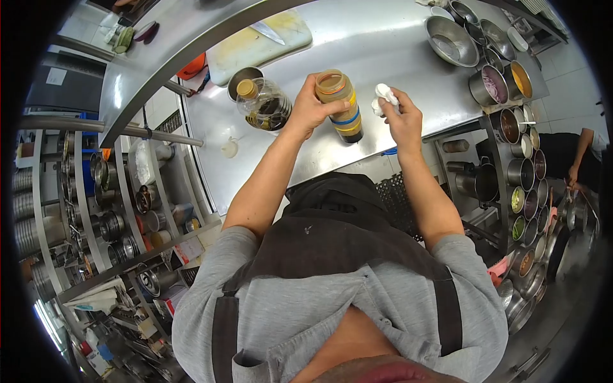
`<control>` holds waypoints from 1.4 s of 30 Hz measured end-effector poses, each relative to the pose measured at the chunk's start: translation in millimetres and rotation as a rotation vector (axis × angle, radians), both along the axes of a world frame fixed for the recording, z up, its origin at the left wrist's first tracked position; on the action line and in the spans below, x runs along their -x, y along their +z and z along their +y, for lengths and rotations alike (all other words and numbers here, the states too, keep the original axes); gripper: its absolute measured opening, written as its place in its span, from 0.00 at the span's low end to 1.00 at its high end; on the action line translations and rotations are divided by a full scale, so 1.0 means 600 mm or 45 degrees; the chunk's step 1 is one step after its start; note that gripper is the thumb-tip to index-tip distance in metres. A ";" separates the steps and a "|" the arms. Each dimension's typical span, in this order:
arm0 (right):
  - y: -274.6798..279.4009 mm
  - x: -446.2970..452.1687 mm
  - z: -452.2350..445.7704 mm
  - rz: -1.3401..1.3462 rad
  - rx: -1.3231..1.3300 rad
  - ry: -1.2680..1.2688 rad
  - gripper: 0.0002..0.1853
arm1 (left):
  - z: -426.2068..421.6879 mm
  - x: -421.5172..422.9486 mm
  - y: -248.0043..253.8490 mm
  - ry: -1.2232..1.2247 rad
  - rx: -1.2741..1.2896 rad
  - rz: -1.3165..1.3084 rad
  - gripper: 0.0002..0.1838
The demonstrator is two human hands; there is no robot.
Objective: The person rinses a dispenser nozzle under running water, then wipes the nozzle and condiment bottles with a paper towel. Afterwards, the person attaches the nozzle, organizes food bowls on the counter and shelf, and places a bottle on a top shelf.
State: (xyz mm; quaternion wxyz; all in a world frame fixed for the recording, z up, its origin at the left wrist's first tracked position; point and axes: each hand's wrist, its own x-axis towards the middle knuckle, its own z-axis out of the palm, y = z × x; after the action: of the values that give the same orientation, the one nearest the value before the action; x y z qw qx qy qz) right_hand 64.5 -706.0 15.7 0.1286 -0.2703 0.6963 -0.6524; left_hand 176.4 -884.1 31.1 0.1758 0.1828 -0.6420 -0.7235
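Observation:
My left hand (pixel 309 110) is wrapped around an uncapped squeeze bottle (pixel 345 105) above the steel counter (pixel 377 45). Blue and yellow bands circle the bottle, and dark liquid shows near its base. A crumpled white wad (pixel 385 96), paper or cloth, is pinched in my right hand (pixel 405 121), a little to the right of the bottle. Left of my left hand stands a large clear bottle (pixel 271 112) with a yellow cap, partly filled with dark liquid. Near the counter's left edge lies a small translucent cap (pixel 229 148).
A steel pot (pixel 240 75) stands behind the large bottle. A knife (pixel 268 32) lies on the cutting board (pixel 223 60) at the back. Steel bowls (pixel 451 41) and food containers line the right side. An overhead shelf (pixel 153 57) crosses the upper left; another person's arm (pixel 580 153) shows far right.

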 end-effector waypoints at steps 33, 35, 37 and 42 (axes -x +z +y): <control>-0.069 -0.241 -0.119 -0.105 -0.364 0.944 0.13 | 0.000 -0.332 -0.063 -0.069 -0.315 -0.530 0.19; -0.017 -0.275 -0.161 0.064 -0.369 1.019 0.13 | -0.014 -0.390 -0.073 0.092 -0.280 -0.394 0.19; 0.057 -0.315 -0.200 0.298 -0.265 1.083 0.13 | -0.045 -0.452 -0.064 0.344 -0.250 -0.265 0.21; 0.306 -0.434 -0.279 0.419 0.500 1.753 0.09 | -0.148 -0.654 -0.086 0.860 -0.004 -0.208 0.16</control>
State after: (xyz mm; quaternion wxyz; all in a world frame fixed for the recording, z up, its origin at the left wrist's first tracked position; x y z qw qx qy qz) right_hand 325.2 -873.4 199.3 0.3524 -0.7590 0.2494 -0.4874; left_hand 569.1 -972.7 -20.8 0.3532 0.4426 -0.5560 -0.6084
